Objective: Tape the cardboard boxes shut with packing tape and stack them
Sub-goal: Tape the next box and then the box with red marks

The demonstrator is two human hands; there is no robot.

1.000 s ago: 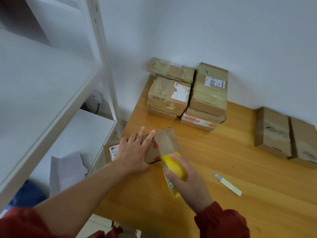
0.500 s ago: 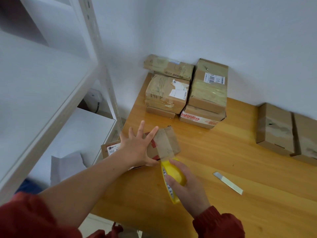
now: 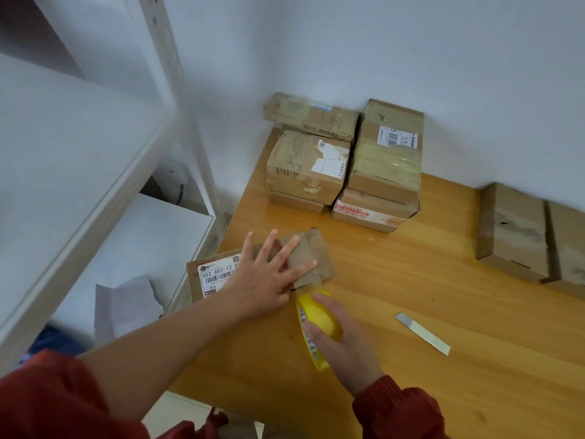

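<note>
A flat cardboard box with a white shipping label lies at the left edge of the wooden table. My left hand presses flat on its top with fingers spread. Just below the box's near edge, my right hand grips a yellow roll of packing tape. A strip of tape runs from the roll up onto the box.
Several taped boxes are stacked in the corner against the wall. Two more brown boxes lie at the right by the wall. A metal blade rests on the table right of my hand. White shelving stands at the left.
My left hand has slid a little to the right across the box top and spread its fingers wider. The tape roll in my right hand stays by the box's near edge.
</note>
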